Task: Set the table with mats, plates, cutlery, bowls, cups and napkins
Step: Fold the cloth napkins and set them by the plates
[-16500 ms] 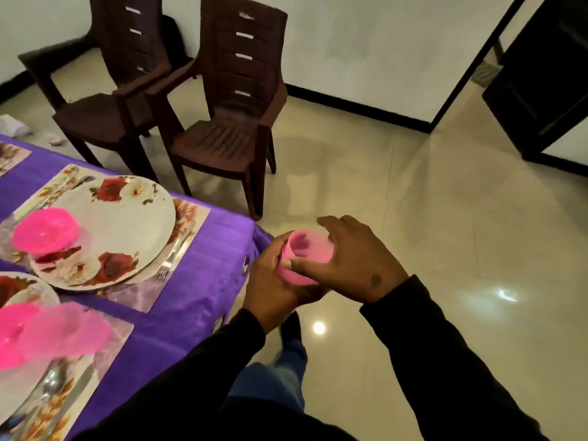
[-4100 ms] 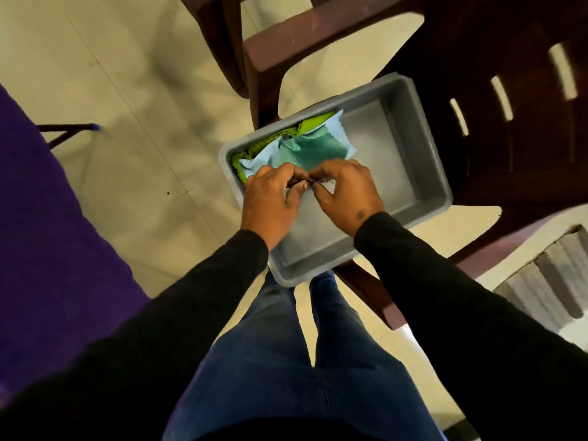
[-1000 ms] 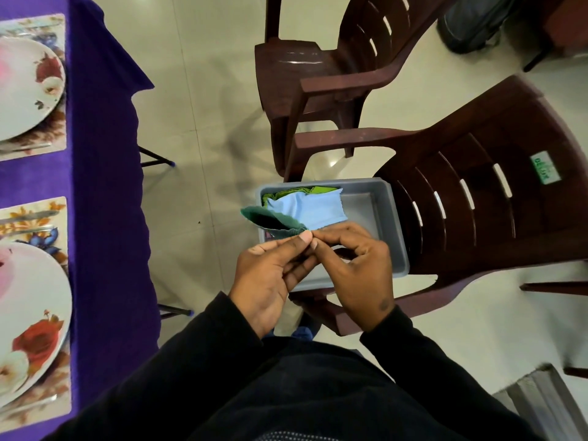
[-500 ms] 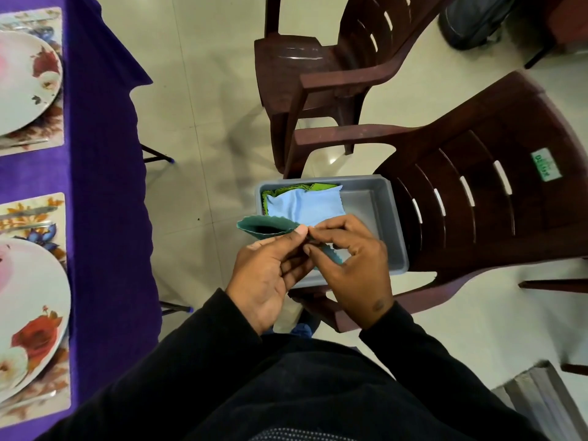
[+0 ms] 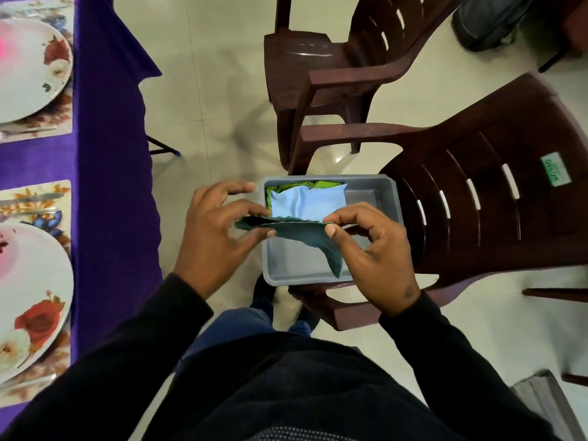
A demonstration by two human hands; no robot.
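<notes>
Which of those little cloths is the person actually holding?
The dark green napkin, pinched between the left hand and right hand above the grey tub. The light blue napkin and lime green one lie untouched in the tub.

matt teal cloth napkin (image 5: 305, 235) with a pinked edge; smooth grey plastic tub (image 5: 389, 198); glossy brown plastic chair (image 5: 496, 198); shiny floor tiles (image 5: 216, 100).

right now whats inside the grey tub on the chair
Inside the grey tub, a light blue napkin lies over a lime green one at the far end. The near floor looks bare, though the dark green napkin in both hands covers part.
</notes>
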